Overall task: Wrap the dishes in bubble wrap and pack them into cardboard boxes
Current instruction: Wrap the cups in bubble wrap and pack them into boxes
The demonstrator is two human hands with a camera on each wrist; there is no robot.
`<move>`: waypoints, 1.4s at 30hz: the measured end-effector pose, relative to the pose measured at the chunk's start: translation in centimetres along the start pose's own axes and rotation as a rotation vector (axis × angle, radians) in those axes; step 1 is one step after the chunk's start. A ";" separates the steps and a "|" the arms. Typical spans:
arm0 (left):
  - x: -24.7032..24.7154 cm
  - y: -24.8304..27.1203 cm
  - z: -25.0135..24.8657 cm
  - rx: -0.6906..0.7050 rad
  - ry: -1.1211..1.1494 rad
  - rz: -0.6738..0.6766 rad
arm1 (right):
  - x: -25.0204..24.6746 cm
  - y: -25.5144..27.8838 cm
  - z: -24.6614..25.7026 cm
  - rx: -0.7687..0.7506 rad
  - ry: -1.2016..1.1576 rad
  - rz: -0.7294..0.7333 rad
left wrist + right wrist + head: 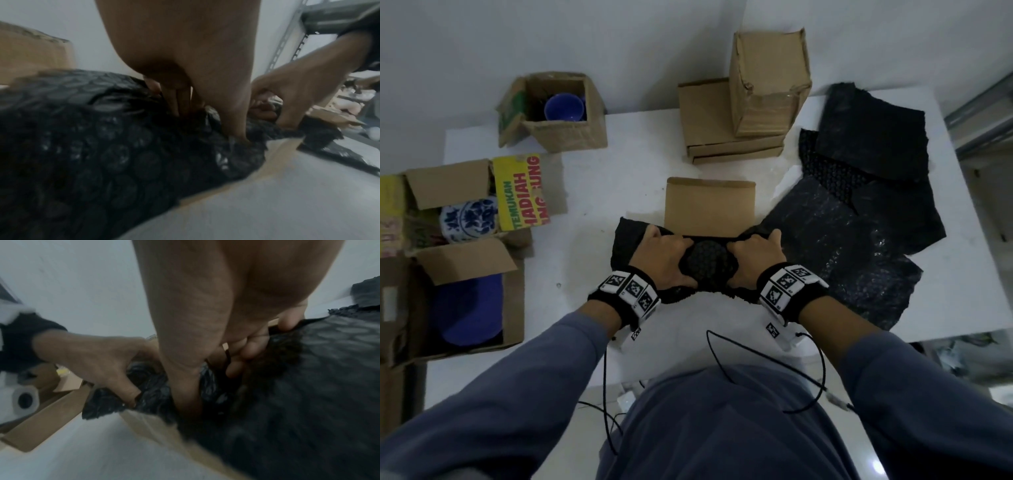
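Note:
A bundle in black bubble wrap [707, 263] sits at the table's near middle, over the front of a small open cardboard box [709, 202]. What is inside the wrap is hidden. My left hand [676, 255] grips the bundle's left side, with wrap bunched under its curled fingers [180, 100]. On the other side my right hand [743, 255] grips it the same way, fingers [242, 353] dug into the wrap [308, 386]. The box's brown edge [277, 154] shows under the bundle [102, 146] in the left wrist view.
Open boxes at the left hold a blue bowl [563, 108], a blue-and-white patterned dish [470, 219] and a blue plate [469, 311]. Stacked cardboard boxes [743, 116] stand at the back. Loose black bubble wrap sheets [859, 205] cover the right side. A tape roll [25, 400] lies in a box.

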State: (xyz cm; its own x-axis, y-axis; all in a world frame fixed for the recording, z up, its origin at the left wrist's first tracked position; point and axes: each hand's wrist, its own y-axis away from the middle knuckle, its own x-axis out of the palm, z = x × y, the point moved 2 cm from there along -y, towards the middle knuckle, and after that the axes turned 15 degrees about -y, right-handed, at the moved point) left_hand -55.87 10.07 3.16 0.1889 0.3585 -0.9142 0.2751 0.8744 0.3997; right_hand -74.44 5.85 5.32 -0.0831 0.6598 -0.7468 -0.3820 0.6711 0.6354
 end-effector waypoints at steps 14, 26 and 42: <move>-0.5 -0.1 -0.9 0.106 -0.223 -0.047 | 1.8 0.5 0.3 -0.076 0.117 -0.186; 0.3 -0.4 0.5 0.230 -0.118 -0.129 | 1.4 0.2 0.2 -0.139 0.142 -0.150; 0.4 -0.2 -0.4 0.110 -0.046 -0.177 | 1.6 0.4 0.3 -0.150 0.143 -0.202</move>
State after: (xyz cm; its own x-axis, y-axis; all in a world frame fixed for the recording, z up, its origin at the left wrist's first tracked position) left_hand -56.22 10.17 2.69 0.1704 0.1856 -0.9678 0.4086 0.8804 0.2407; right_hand -74.42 7.30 4.45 -0.1162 0.4568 -0.8820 -0.5346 0.7196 0.4431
